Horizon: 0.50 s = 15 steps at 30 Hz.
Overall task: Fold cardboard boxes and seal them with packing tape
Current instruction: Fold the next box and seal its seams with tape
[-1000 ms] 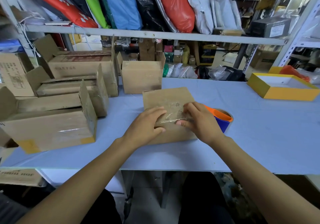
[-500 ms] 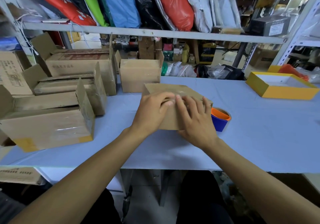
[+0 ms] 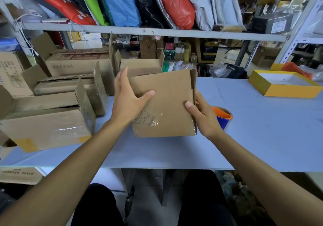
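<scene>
Both hands are gripping a cardboard box (image 3: 167, 103) standing on the pale blue table (image 3: 262, 138): left hand (image 3: 129, 101) with fingers spread, thumb across its face; right hand (image 3: 202, 115) clamped on its edge. A tape roll (image 3: 223, 116) is sitting just behind, folded boxes (image 3: 52, 113) are piling left, and shelving (image 3: 139, 30) is holding colourful bags beyond.

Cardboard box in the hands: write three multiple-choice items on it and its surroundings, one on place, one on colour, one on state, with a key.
1. Where is the tape roll?
A. behind the right hand
B. on the shelf
C. inside the yellow tray

2. What colour are the outer walls of the open tray at right?
A. green
B. yellow
C. red

3. How is the cardboard box held?
A. lying flat, untouched
B. by the left hand alone
C. by both hands

Key: 1 A, the roll peeks out beyond the right hand on the table. 2 B, its sides are yellow. 3 C, a thumb lies on the near face from each side.
</scene>
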Motion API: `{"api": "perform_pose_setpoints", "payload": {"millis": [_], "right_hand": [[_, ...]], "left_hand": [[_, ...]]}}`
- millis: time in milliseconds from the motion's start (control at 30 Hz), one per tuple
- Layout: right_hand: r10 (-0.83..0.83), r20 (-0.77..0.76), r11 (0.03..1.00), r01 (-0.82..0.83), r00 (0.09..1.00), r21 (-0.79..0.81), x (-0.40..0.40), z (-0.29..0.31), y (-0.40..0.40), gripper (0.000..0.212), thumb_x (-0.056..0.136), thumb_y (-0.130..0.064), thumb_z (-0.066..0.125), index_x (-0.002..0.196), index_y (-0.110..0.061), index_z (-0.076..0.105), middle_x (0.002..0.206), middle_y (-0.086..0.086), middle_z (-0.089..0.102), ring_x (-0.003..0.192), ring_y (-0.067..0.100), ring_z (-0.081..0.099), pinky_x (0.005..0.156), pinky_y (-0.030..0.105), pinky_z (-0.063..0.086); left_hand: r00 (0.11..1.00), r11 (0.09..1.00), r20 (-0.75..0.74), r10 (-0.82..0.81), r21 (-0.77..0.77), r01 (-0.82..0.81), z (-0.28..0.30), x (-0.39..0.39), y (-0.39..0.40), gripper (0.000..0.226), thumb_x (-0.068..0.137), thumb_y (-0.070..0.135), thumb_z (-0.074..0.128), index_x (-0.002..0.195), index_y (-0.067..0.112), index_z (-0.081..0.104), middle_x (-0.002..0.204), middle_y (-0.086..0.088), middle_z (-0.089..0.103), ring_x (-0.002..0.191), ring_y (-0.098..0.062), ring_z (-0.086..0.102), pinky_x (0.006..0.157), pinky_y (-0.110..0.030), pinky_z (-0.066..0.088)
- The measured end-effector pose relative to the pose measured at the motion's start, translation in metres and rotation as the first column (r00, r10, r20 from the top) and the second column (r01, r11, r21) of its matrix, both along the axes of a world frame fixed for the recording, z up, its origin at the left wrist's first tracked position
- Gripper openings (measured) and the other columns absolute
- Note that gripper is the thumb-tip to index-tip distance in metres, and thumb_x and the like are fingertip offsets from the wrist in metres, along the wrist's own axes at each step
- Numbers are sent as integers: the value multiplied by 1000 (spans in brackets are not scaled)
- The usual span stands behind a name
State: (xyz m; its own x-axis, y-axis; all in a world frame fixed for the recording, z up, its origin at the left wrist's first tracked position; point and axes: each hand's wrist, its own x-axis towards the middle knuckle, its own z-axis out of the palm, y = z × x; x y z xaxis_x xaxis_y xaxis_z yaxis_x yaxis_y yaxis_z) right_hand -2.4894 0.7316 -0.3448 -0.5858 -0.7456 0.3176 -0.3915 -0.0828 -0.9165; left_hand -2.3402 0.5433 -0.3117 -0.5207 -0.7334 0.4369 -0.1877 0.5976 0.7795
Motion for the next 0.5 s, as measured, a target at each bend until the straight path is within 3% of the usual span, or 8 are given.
{"api": "perform_pose_setpoints", "payload": {"millis": [67, 133, 167, 233, 333, 400, 500], "right_hand": [[-98, 37, 992, 95, 994, 83, -1, 2, -4, 31, 104, -37, 45, 129, -26, 59, 117, -12, 69, 112, 9, 63, 92, 31, 51], [-232, -10, 947, 228, 973, 226, -6, 6, -9, 38, 102, -49, 42, 110, -21, 67, 108, -7, 71, 107, 18, 64, 96, 42, 50], [-252, -25, 926, 249, 967, 283, -9, 8, -11, 40, 100, -52, 43, 109, -20, 66, 108, -6, 70, 105, 19, 64, 97, 44, 49], [-157, 19, 932, 142, 987, 333, -15, 10, -14, 38, 94, -50, 59, 122, -25, 57, 117, -10, 66, 106, 12, 63, 96, 39, 51], [47, 93, 950, -73, 995, 304, -18, 6, -11, 90, 72, -41, 86, 142, -36, 30, 128, -20, 54, 115, 4, 58, 91, 29, 52], [80, 98, 930, -109, 992, 350, -20, 4, -7, 100, 69, -44, 88, 145, -45, 23, 131, -22, 51, 119, 7, 55, 87, 33, 54], [13, 191, 876, -103, 982, 472, -22, 12, -3, 82, 76, -52, 79, 141, -42, 30, 129, -16, 51, 115, 13, 55, 76, 45, 61]], "left_hand": [[1000, 1000, 16, 21, 14, -21, 1, 0, -4, 91, 80, 41, 79, 152, 25, 26, 152, -2, 36, 138, -21, 37, 100, -26, 31], [997, 1000, 75, -4, 2, 3, 0, 1, -3, 85, 84, 40, 74, 152, 28, 25, 145, -2, 48, 132, -26, 42, 93, -29, 34], [995, 1000, 97, -21, -6, 22, -1, 1, -1, 83, 87, 39, 71, 153, 28, 22, 145, -3, 49, 132, -27, 42, 92, -29, 33], [994, 998, 90, -64, 17, 63, -6, 1, 1, 82, 91, 33, 66, 156, 26, 16, 150, -3, 44, 135, -26, 40, 96, -26, 32], [996, 996, 24, -91, 14, 91, -16, 1, -3, 77, 89, 26, 68, 153, 23, 25, 151, -3, 38, 138, -22, 36, 112, -35, 32], [998, 997, 2, -70, 15, 70, -15, 0, -10, 65, 85, 25, 73, 140, 23, 38, 139, 1, 43, 131, -19, 40, 106, -33, 36], [999, 998, -24, -45, 34, 46, -10, -1, -19, 40, 83, 29, 73, 111, 23, 44, 109, 2, 53, 104, -21, 54, 84, -38, 48]]}}
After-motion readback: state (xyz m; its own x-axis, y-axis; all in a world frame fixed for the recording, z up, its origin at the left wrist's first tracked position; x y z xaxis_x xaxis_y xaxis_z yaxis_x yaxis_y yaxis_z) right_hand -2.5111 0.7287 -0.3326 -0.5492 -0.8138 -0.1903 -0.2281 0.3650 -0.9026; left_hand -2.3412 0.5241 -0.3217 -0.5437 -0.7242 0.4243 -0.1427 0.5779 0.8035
